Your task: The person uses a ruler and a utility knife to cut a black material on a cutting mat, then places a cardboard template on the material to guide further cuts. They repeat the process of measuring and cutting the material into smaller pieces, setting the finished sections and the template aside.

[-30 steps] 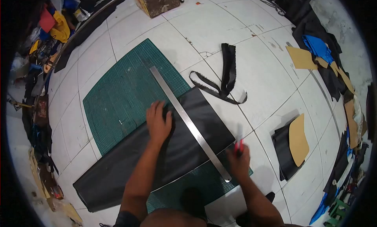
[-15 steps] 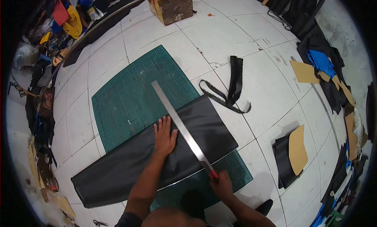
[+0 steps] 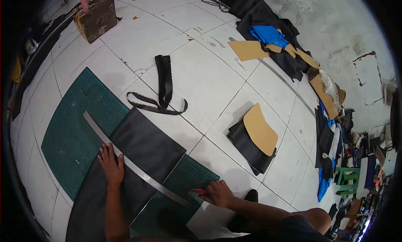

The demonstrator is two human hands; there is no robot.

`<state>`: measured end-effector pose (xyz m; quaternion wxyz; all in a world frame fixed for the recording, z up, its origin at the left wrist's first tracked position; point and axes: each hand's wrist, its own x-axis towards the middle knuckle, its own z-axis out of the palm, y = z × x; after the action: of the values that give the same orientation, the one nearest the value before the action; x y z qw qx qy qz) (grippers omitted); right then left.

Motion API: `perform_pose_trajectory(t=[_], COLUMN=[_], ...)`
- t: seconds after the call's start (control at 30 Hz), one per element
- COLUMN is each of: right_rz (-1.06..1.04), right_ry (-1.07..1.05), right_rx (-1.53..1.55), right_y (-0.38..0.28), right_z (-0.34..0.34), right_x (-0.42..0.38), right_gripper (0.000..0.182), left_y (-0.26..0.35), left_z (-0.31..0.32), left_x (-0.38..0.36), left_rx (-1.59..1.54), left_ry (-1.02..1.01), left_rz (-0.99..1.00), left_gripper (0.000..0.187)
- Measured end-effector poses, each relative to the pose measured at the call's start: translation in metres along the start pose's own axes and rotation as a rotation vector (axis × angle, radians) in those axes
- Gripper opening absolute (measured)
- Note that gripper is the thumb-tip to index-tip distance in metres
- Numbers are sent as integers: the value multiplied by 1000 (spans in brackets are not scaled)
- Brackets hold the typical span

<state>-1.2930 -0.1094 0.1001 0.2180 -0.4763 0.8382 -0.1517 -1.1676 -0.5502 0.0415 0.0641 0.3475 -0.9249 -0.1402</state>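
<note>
black, smooth sheet material (image 3: pixel 146 139) lies across the green gridded cutting mat (image 3: pixel 69 137), near left. a long silver metal ruler (image 3: pixel 140 172) crosses both. left hand (image 3: pixel 112 166): palm down on the sheet, fingers slightly spread, beside the ruler, grasping nothing. right hand (image 3: pixel 220 194): fingers curled closed around a small red-handled tool (image 3: pixel 201 192), near the ruler's near right end. frayed black strip (image 3: pixel 165 87): on tiles, beyond the sheet.
</note>
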Motion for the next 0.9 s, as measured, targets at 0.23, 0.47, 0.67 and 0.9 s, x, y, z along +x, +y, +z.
perform_pose_trajectory(t=[0.23, 0.47, 0.67, 0.9], right_rz=[546, 836, 647, 548], right_ry=[527, 393, 524, 960], right_rx=[-185, -390, -512, -498], right_y=[104, 185, 205, 181], right_z=[-69, -112, -116, -248], right_x=[51, 48, 27, 28], right_gripper=[48, 56, 28, 34], left_y=[7, 7, 6, 13], left_z=[-17, -19, -18, -34], left_x=[1, 2, 0, -2], left_rx=[-50, -76, -86, -70], left_ry=[-55, -26, 14, -12], left_rz=[-14, 20, 13, 13], left_gripper=[68, 74, 83, 100])
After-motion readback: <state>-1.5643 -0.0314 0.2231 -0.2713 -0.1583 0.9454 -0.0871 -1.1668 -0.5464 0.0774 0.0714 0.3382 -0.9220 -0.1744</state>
